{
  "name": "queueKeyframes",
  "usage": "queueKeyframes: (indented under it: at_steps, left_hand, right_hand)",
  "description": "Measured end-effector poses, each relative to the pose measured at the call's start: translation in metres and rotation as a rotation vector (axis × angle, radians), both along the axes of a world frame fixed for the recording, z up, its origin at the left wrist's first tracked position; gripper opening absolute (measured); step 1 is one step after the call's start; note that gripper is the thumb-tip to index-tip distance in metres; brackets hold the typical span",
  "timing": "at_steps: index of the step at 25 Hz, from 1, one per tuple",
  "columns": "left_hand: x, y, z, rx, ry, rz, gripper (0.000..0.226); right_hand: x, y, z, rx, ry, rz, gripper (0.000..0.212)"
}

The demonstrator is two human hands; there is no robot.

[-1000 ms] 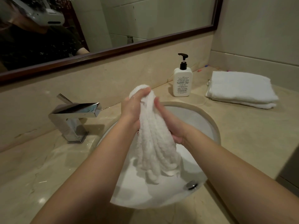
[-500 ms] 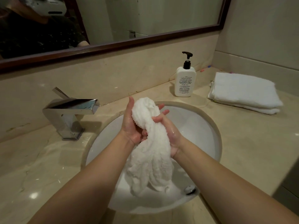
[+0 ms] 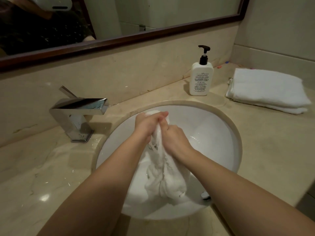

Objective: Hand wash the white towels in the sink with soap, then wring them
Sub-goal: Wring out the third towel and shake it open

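Head view is showing two bare arms reaching down over a round white sink (image 3: 219, 133). Both hands are squeezing one wet white towel (image 3: 163, 176) between them. The left hand (image 3: 146, 123) is curling its fingers over the top end of the towel, and a small bit of cloth is peeking out just past its knuckles. The right hand (image 3: 175, 138) is wrapping round the towel just below and beside the left hand, so the two hands are touching. Most of the towel is hanging down from under the two hands in a bunched, twisted lump, and its bottom end is sitting low in the sink bowl, close to the person. A metal drain (image 3: 205, 195) is peeking out just right of that hanging end.

Left of the hands, a shiny square tap (image 3: 76, 114) is standing on the tan stone counter (image 3: 265, 143). Behind the hands and to the right, a white soap bottle (image 3: 201, 80) with a black pump is standing up straight. Farther right, well apart from the hands, folded white towels (image 3: 267, 91) are lying in a neat pile.
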State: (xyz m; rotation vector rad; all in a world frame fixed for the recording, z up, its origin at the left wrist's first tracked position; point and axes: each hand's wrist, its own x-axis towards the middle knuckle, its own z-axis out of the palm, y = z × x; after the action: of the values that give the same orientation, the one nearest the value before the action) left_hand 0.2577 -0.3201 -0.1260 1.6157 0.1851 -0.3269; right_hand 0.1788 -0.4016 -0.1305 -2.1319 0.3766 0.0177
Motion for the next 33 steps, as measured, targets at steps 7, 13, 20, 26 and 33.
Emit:
queueKeyframes:
  at_steps: [7,13,20,26,33]
  left_hand:
    - [-0.005,0.009,0.0,-0.427,0.11,-0.258,0.068]
    - [0.002,0.012,-0.002,-0.87,0.124,-0.426,0.056]
    - [-0.001,0.002,0.013,-0.358,0.225,-0.321,0.045]
    - [0.007,-0.013,-0.007,-0.218,0.103,-0.05,0.026]
    - [-0.001,-0.019,-0.009,-0.221,0.07,0.137,0.009]
  right_hand:
    - [-0.015,-0.02,0.006,0.648,0.128,0.0,0.053]
    - [-0.008,-0.017,0.011,1.294,0.208,0.181,0.057]
    - [-0.011,-0.003,0.007,0.519,0.184,-0.141,0.077]
    - [-0.002,0.0,0.002,0.077,0.056,-0.106,0.075]
    - [-0.003,-0.011,-0.007,0.134,0.034,-0.069,0.077]
